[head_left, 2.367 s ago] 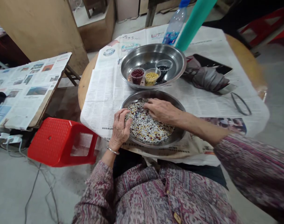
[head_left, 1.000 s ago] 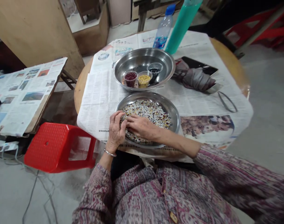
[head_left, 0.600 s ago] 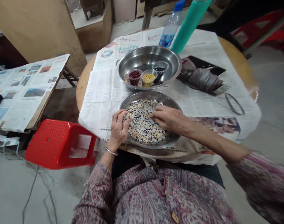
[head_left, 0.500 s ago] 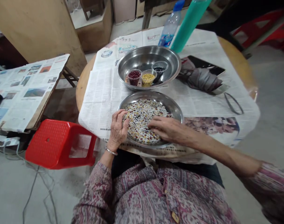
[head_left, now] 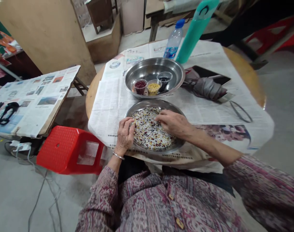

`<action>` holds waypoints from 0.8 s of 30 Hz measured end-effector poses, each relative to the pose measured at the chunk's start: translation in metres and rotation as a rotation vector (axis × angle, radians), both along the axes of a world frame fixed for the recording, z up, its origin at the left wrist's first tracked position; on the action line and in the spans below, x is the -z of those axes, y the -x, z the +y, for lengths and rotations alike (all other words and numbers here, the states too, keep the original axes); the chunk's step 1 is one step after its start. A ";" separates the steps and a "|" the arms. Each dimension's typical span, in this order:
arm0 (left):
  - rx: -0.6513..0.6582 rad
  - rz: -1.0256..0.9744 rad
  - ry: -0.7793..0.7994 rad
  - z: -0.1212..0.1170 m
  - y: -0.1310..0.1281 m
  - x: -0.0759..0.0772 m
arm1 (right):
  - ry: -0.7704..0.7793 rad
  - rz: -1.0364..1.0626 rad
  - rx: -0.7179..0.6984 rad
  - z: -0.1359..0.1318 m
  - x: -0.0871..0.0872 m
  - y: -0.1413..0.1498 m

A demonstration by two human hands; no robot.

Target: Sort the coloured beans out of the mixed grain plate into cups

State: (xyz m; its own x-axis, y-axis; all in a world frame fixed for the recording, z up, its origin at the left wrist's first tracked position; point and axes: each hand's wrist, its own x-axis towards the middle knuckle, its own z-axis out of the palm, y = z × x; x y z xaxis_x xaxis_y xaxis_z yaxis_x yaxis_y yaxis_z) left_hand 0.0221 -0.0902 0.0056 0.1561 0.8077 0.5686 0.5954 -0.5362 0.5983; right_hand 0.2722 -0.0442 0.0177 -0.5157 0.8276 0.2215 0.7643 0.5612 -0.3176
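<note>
A steel pan (head_left: 169,105) near the table's front edge holds a mix of white, red, yellow and black grains (head_left: 148,132). My left hand (head_left: 124,135) curls over the pan's left rim, its fingers wrapped on the edge. My right hand (head_left: 173,123) lies on the grains at the right side of the pan, fingers bent down into them; what they pinch, if anything, is hidden. Behind it a second steel pan (head_left: 175,69) carries three small cups: red beans (head_left: 140,85), yellow grains (head_left: 153,87) and black beans (head_left: 164,80).
Newspaper (head_left: 108,103) covers the round table. A grey folded cloth (head_left: 204,87), a dark tablet (head_left: 211,71), a black loop (head_left: 241,111), a water bottle (head_left: 173,40) and a green flask (head_left: 194,30) stand behind. A red stool (head_left: 64,149) and a low papered table (head_left: 33,96) are at left.
My right hand has swept back and forth over the grains, from the pan's left front to its right side. My left hand has stayed on the left rim. The view has shifted slightly.
</note>
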 end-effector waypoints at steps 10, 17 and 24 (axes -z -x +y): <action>-0.009 0.025 0.028 -0.001 0.001 -0.002 | 0.035 -0.014 -0.287 0.002 -0.009 0.047; -0.006 0.007 0.039 -0.001 0.001 -0.001 | 0.130 -0.025 -0.223 -0.009 -0.015 0.002; -0.009 0.023 0.033 -0.001 0.002 -0.001 | 0.044 -0.147 -0.049 -0.032 -0.014 -0.013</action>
